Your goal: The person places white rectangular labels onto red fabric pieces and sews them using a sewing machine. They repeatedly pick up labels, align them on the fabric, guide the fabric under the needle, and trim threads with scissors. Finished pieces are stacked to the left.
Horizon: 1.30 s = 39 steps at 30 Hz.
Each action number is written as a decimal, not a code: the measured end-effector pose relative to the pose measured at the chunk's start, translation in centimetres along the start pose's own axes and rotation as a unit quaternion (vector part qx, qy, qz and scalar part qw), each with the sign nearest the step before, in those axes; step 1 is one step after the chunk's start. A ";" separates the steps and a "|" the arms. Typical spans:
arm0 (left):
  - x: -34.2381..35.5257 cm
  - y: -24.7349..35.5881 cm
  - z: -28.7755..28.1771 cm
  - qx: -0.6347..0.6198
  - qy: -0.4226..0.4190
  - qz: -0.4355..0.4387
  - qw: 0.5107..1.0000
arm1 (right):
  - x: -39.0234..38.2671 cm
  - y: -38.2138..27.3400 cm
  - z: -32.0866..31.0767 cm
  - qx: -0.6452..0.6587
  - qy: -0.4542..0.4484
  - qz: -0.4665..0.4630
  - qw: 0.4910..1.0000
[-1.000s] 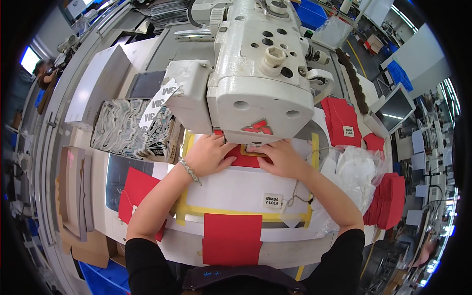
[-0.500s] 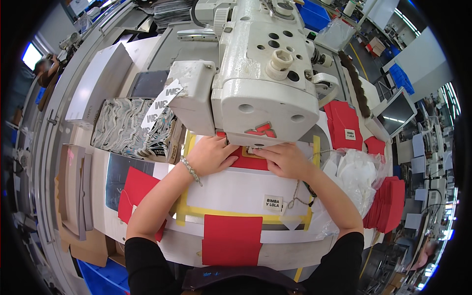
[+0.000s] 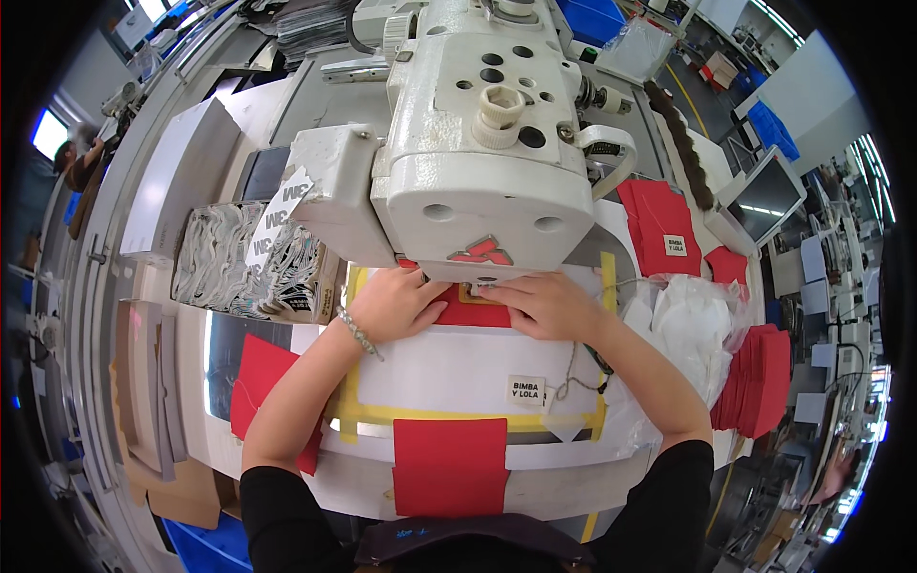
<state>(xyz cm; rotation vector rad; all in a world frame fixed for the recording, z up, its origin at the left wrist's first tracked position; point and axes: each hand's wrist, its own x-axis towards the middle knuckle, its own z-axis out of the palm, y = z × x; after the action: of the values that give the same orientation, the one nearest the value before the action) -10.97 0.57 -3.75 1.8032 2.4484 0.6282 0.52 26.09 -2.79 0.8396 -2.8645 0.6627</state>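
Observation:
My left hand [image 3: 394, 304] lies on the left part of a red piece of material [image 3: 478, 315] under the head of a white sewing machine [image 3: 482, 181]. Its fingers are stretched out, with the tips partly beneath the machine head. My right hand [image 3: 552, 306] presses on the right part of the same piece, fingers extended toward the middle. Between the hands, part of a yellowish frame shows on the red piece; the needle area is mostly hidden. A small white label [image 3: 526, 390] with a cord lies on the white work surface [image 3: 430, 368], nearer me.
A red panel [image 3: 451, 466] lies at the front edge, another [image 3: 258, 377] under my left forearm. At left stand a box of folded labels [image 3: 215, 258] and a long white box [image 3: 181, 177]. To the right are a plastic bag of white pieces [image 3: 683, 334] and red stacks [image 3: 759, 382].
The view has shifted slightly, so the machine appears farther left. Both hands stay on the red piece in nearly the same pose.

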 end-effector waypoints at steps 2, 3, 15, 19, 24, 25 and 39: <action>0.1 0.2 -0.2 0.003 0.000 0.001 1.000 | -0.1 -0.2 0.0 -0.019 0.008 -0.005 1.000; 0.1 0.3 -0.3 0.003 -0.001 0.002 1.000 | -0.3 -0.2 0.0 -0.038 0.019 -0.012 0.999; 0.6 0.8 -1.1 -0.006 -0.011 -0.053 0.999 | -0.4 0.3 0.7 -0.067 0.051 -0.016 0.996; 0.4 -1.0 0.2 -0.004 -0.020 -0.083 0.996 | 0.3 1.2 0.4 -0.069 0.057 -0.022 0.996; 1.1 -0.7 -0.4 0.028 -0.110 -0.157 0.981 | 0.3 1.7 0.0 -0.086 0.037 -0.011 0.996; 1.1 -0.9 -0.2 0.034 -0.108 -0.148 0.982 | 0.2 1.8 0.0 -0.097 0.032 -0.010 0.995; 0.4 -0.9 0.4 0.046 -0.045 -0.089 0.994 | -1.7 -0.4 -0.7 -0.152 0.020 0.020 0.988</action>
<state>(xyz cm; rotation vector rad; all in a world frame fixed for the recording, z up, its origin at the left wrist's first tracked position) -11.81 0.87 -4.33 1.5802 2.5768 0.4189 2.11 26.92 -2.35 0.7155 -2.8483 0.2296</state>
